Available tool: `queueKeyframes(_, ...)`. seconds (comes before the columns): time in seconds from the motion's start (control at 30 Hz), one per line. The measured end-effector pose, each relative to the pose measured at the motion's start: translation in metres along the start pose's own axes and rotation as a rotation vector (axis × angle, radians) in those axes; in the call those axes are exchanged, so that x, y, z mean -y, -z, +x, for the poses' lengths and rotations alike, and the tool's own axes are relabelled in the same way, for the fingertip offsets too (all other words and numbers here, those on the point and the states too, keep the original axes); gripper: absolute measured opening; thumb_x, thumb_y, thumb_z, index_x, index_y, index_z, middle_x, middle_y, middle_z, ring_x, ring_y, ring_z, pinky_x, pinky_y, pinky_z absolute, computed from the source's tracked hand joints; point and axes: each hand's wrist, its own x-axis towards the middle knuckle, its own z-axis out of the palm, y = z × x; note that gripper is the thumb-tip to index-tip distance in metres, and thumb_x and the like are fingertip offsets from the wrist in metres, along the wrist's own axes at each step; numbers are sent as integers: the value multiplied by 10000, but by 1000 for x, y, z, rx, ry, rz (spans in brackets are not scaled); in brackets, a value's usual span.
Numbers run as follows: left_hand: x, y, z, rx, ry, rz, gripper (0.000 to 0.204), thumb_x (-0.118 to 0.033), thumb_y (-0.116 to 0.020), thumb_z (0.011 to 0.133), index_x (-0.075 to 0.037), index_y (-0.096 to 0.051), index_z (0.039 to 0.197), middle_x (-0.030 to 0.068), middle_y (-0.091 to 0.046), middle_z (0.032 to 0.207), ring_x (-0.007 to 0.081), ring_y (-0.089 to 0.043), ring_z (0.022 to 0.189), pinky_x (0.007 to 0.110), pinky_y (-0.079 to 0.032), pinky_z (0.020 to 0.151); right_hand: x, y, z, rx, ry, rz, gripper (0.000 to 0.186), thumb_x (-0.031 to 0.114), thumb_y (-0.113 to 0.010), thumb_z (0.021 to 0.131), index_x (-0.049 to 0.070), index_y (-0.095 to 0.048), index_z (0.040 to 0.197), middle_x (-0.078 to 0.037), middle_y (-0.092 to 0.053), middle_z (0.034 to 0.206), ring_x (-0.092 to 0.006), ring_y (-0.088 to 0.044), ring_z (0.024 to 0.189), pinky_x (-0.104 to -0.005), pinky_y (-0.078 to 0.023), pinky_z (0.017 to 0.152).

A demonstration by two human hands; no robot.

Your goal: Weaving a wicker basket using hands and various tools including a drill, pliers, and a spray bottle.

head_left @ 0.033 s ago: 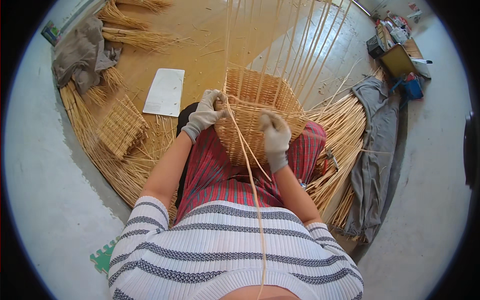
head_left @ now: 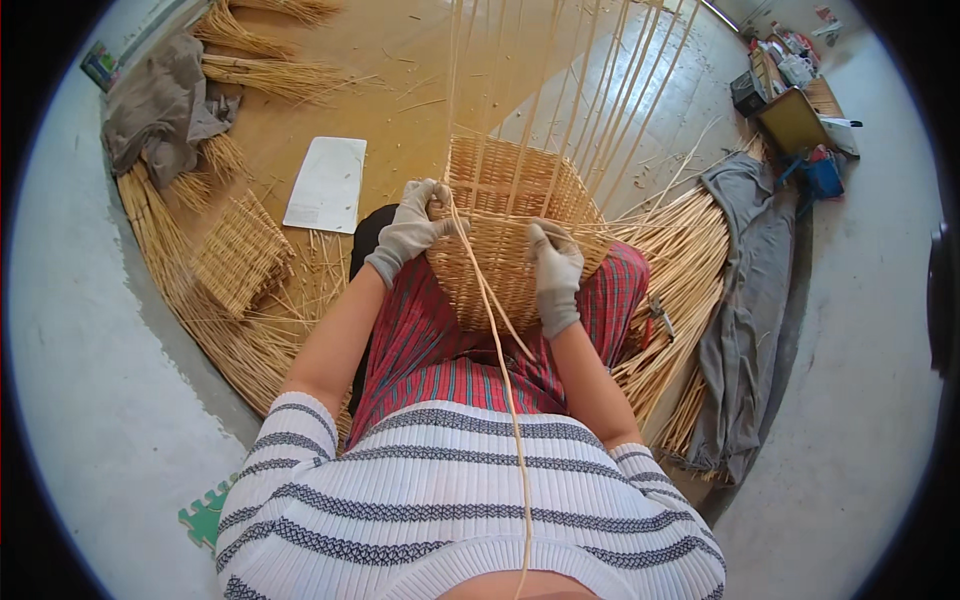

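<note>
A square woven wicker basket [head_left: 485,275] rests in my lap, its tall upright canes [head_left: 548,100] rising away from me. My left hand [head_left: 408,228], in a pale glove, is closed on the basket's left corner at the rim. Two loose wicker strands hang from that corner; the long strand [head_left: 508,385] runs down over my striped sweater. At the near rim, right of the middle, my gloved right hand [head_left: 556,268] is closed with its thumb upward against the weave. Its curled fingers are partly hidden.
Wicker bundles [head_left: 675,290] lie close on my right beside a grey cloth [head_left: 745,310]. On my left are a woven piece [head_left: 242,255], more loose wicker [head_left: 165,235] and a white board [head_left: 326,185]. Pliers [head_left: 660,316] lie by my right knee.
My right hand, blurred just above the near rim before, has come down against the rim and turned slightly. The left hand keeps its hold on the corner.
</note>
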Motion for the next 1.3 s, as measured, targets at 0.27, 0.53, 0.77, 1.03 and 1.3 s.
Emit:
queueKeyframes(0.27,-30,-32,-1,-329,167,196,674,-552,-911,611,-53,-486,774,50,-477,839,209,-409,828,336,-388,754,30,-56,58,62,852,-962,553,72,-670,889,171,-532,1415,-153,-615,1258,-265,-671,977,-357,-551,792)
queueKeyframes(0.53,-24,-38,-7,-338,160,284,701,-579,-889,629,-45,-537,916,82,-486,951,243,-461,838,370,-441,813,18,8,1,-19,737,-760,455,114,-710,872,78,-615,1316,-125,-697,1043,-266,-667,990,-339,-535,865)
queueKeyframes(0.77,1,-46,-21,-428,32,-375,468,-67,-793,814,-25,-618,1247,85,-583,1211,196,-565,1106,314,-467,976,12,-34,-50,417,820,-940,313,321,-726,847,156,-681,1110,-61,-666,825,-241,-647,696,-375,-528,614)
queueKeyframes(1.03,-12,-16,-28,-362,-13,-195,462,-112,-851,732,-72,-701,1168,40,-654,1129,149,-601,993,272,-493,884,9,-132,-60,785,1017,-971,155,268,-600,923,119,-630,951,-73,-635,797,-254,-661,787,-394,-535,699)
queueKeyframes(1.3,-6,-23,-32,-384,-82,15,503,-111,-772,844,-60,-621,1322,69,-682,1132,130,-635,999,270,-513,860,-9,-7,-10,393,260,-107,232,187,-588,978,-8,-698,1038,-90,-713,869,-140,-615,687,-287,-467,567)
